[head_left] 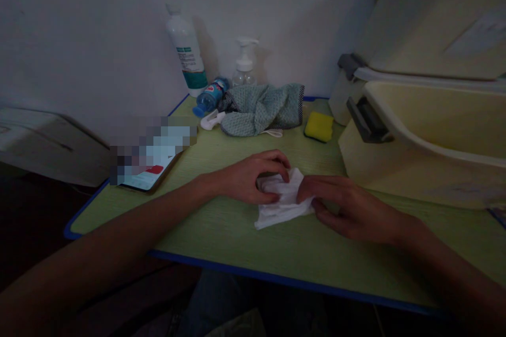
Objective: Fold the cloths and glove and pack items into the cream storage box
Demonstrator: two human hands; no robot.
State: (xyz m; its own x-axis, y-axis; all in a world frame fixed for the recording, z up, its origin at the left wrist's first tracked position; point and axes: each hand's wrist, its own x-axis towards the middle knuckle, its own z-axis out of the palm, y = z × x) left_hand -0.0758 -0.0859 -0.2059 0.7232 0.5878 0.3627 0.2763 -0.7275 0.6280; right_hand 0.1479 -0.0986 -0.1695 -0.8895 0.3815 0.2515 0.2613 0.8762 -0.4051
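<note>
A crumpled white tissue (282, 197) with folds lies on the green table top in front of me. My left hand (253, 176) comes at it from the left, fingers curled over its top edge and thumb on its left part. From the other side, my right hand (343, 202) pinches the right edge between thumb and fingers. Parts of the tissue are hidden under the fingertips of both hands.
Behind the hands lie a grey-green cloth (263, 108), a yellow sponge (318, 126) and a small blue bottle (211, 97). A white bottle (186, 52) and a pump bottle (244, 63) stand by the wall. A phone (158, 160) lies left; a cream bin (415, 163) stands right.
</note>
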